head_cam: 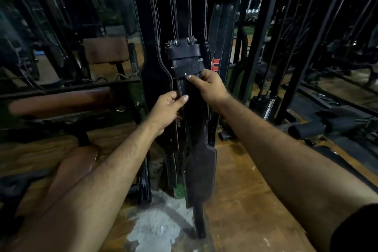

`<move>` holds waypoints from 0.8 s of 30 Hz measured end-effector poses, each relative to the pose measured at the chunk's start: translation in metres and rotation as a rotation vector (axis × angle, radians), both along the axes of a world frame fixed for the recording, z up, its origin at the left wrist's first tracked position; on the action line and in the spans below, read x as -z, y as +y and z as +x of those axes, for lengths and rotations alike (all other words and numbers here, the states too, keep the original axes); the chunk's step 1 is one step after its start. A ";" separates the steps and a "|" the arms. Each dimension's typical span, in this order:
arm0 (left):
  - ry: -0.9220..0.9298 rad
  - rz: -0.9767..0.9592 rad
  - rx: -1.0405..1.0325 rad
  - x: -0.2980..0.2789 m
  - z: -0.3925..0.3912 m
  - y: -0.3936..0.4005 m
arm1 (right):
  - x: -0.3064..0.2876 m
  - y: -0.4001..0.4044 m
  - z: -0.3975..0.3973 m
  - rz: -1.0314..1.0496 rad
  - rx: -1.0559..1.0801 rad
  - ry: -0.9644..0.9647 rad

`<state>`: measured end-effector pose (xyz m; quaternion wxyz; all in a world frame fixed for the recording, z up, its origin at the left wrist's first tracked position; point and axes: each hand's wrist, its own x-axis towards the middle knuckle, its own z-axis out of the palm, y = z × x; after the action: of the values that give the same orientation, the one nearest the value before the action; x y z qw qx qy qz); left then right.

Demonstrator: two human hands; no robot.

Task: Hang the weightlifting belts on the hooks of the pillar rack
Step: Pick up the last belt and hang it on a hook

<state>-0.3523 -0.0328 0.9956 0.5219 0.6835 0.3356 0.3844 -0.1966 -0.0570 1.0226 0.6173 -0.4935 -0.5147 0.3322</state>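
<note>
A black leather weightlifting belt hangs upright in front of me, its buckle end up and its wide part and tail reaching the floor. My left hand grips the belt's narrow strap from the left, thumb across the front. My right hand pinches the strap just below the leather loops. Behind it, several other black belts hang down the dark pillar rack; one has red lettering. The hooks are above the frame, out of sight.
A brown padded bench and seat stand at the left. A weight stack and black machine frames fill the right. Roller pads lie low on the right. The wooden floor has a worn grey patch.
</note>
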 end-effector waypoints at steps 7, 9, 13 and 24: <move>-0.218 0.138 -0.185 -0.074 0.026 0.014 | -0.056 0.017 0.014 0.190 -0.053 0.066; -0.263 0.189 -0.190 -0.089 0.034 0.018 | -0.076 0.023 0.019 0.217 -0.122 0.111; -0.317 0.321 -0.214 -0.104 0.048 0.018 | -0.107 0.030 0.021 0.253 -0.192 0.138; -0.188 0.288 -0.191 -0.089 0.014 0.037 | -0.167 0.037 -0.015 0.366 -0.102 0.307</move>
<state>-0.3385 0.0046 1.0851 0.4089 0.6772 0.2903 0.5385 -0.2113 -0.0204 1.1892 0.7500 -0.2906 -0.4907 0.3351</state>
